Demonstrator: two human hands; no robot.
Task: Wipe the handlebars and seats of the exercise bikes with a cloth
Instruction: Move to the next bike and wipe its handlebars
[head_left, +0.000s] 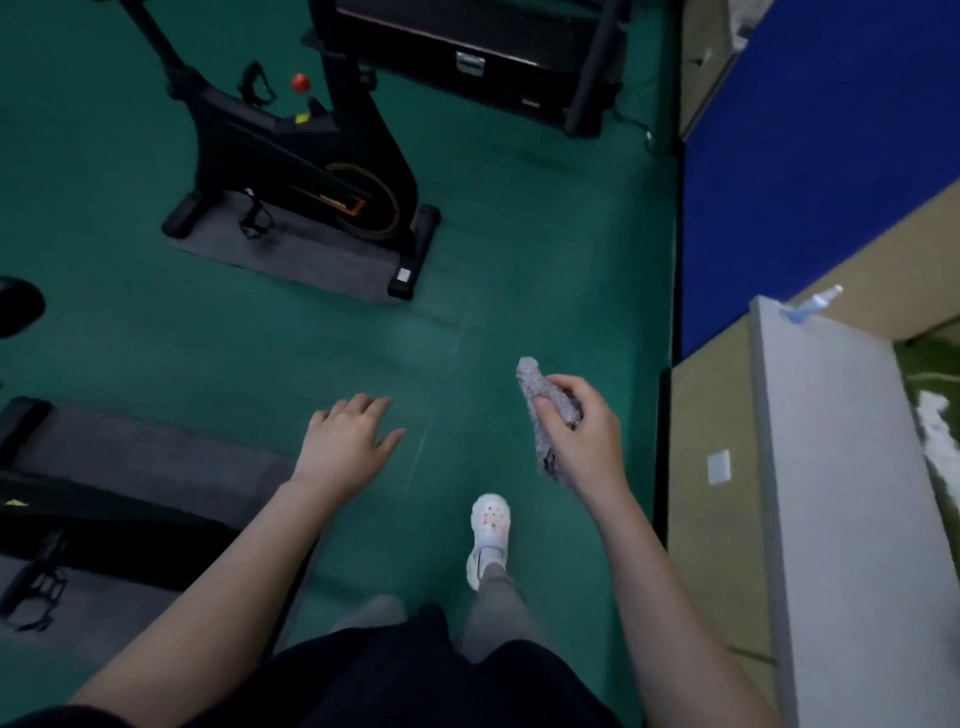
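Observation:
My right hand (584, 434) is shut on a grey speckled cloth (543, 392), bunched and held upright over the green floor. My left hand (345, 439) hovers palm down, fingers apart, holding nothing. A black exercise bike (291, 156) stands on a grey mat at the upper left; its handlebars and seat are out of frame. The base and pedal of a second bike (78, 514) show at the lower left. A dark rounded shape, perhaps a seat (18, 312), sits at the left edge.
A black treadmill-like frame (467, 57) stands at the top centre. On the right are a blue panel (805, 182) and a grey partition (831, 467) with a spray bottle (813, 304) on its top. My foot in a white shoe (488, 535) is stepping on the floor.

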